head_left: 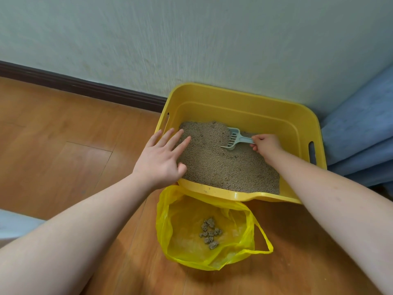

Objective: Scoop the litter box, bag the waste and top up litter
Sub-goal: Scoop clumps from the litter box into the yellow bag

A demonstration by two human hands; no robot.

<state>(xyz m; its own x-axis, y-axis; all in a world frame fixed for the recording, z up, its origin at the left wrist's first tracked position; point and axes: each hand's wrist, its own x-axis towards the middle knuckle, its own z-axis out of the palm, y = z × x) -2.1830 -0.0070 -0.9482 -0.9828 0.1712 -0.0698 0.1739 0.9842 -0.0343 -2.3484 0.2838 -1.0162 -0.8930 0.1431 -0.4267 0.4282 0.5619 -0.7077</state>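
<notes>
Your right hand (264, 143) pinches handle of pale blue scoop (234, 139), fingers curled round it; slotted scoop head sits in sand-coloured litter (219, 165), toward back of yellow litter box (244, 103). Your left hand (163, 158) lies flat, fingers spread and straight, over box's left rim, holding nothing. Box stands against wall (191, 39), on wooden floor (63, 135). Yellow plastic bag (180, 237) lies open on floor just in front of box, several grey clumps (210, 233) inside. Blue fabric (359, 128) beside box, right.
</notes>
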